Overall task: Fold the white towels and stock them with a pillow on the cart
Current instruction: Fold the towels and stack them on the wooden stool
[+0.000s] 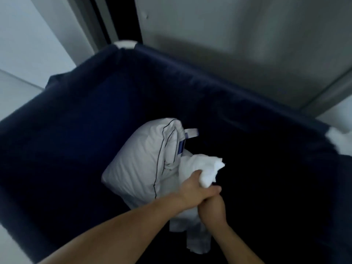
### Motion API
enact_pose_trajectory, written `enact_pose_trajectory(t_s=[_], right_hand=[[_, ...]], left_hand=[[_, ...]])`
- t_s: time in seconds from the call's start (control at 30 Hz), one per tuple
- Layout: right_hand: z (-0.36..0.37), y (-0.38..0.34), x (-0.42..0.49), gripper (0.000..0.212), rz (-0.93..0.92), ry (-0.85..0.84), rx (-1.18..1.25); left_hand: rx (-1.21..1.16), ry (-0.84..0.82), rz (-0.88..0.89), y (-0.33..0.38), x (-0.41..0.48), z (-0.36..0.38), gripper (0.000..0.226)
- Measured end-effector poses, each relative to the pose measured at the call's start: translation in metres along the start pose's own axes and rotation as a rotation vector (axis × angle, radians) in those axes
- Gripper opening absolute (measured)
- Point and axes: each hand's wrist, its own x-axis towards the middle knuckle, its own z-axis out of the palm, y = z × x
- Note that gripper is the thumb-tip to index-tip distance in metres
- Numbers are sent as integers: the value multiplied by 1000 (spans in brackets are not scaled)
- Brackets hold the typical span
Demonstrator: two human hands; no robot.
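Two hands meet over the middle of the cart's bin, and I record both as clenched on the same piece of cloth. My left hand [192,189] comes in from the lower left and closes over the upper part of a white towel [202,174]; my right hand [212,209] rises from below and grips the towel just beneath it, so the two hands touch. The towel is bunched, not folded: a crumpled knot stands above the left hand, and a loose tail hangs below the right hand toward the bottom edge of the view. Its long axis runs roughly up and down through the grip, nearly along my right forearm.

Immediately left of the hands lies the pillow [144,161], touching the towel along its right side. It is plump, white, edged with thin dark piping, with a striped tab at its upper end. Its long axis tilts from lower left to upper right, and my left hand is the nearer to it.

Both rest inside the cart [80,103], a deep bin of dark blue fabric with soft, sagging walls and white corner fittings. I judge the towel needs lifting clear and spreading before any fold can be made. Beyond the rim stands a grey metal door [238,31]; motion blur hides finer detail.
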Motion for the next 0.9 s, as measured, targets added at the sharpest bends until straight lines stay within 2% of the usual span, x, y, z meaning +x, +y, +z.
enact_pose_trajectory(t_s=[0.07,0.13,0.2,0.3,0.37,0.47,0.57,0.7,0.77,0.83,0.9], right_hand=[[-27,-17,-38,21,-56,3,-1],[-57,-33,-71,9,-167,16,-19],[-87,-50,-101,25,-326,45,3],[-131,-69,-143,14,-508,98,156],[-159,-71,-168,36,-621,166,240],[-212,-72,-202,53,-768,378,257],[-267,-58,-229,75,-798,549,252],[-345,-40,-265,118,-693,503,265],[-380,-36,-282,130,-648,439,223],[-408,-35,-295,134,-623,368,226],[-427,-39,-305,119,-566,371,249]], left_hand=[[46,27,51,23,-32,7,76],[50,76,130,46,-63,9,48],[20,165,186,72,-89,7,29],[-61,269,250,120,-130,4,12],[-92,300,337,158,-161,5,12],[-239,277,444,218,-216,16,9],[-459,200,517,273,-270,39,18],[-590,113,744,339,-339,67,21],[-597,49,869,376,-370,80,33],[-615,-29,979,412,-399,95,46],[-653,-112,1060,446,-427,111,50]])
